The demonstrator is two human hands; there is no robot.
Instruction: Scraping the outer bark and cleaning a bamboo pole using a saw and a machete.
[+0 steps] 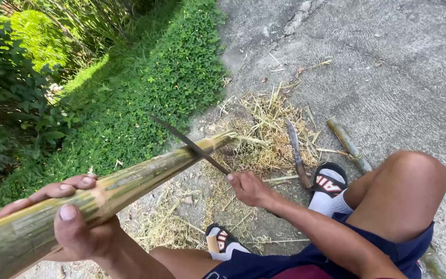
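Gripping a long green bamboo pole (130, 183) with the left hand (73, 222), the person holds it slanting up and away over the concrete ground (388, 77), thumb on top and fingers wrapped beneath. The right hand (249, 188) is clenched on the handle of a long knife (189, 144), whose blade lies across the pole near its frayed far end. Bamboo shavings (269, 129) lie heaped below, beside a second blade (296, 152) and a short bamboo piece (347, 144). A glancing stroke could skid off the smooth, rounded skin toward the bare knees or the sandalled feet (329, 181) just under the pole. The holding hand sits well back, yet a slide down the stalk would run toward it, and splinters could cut the palm.
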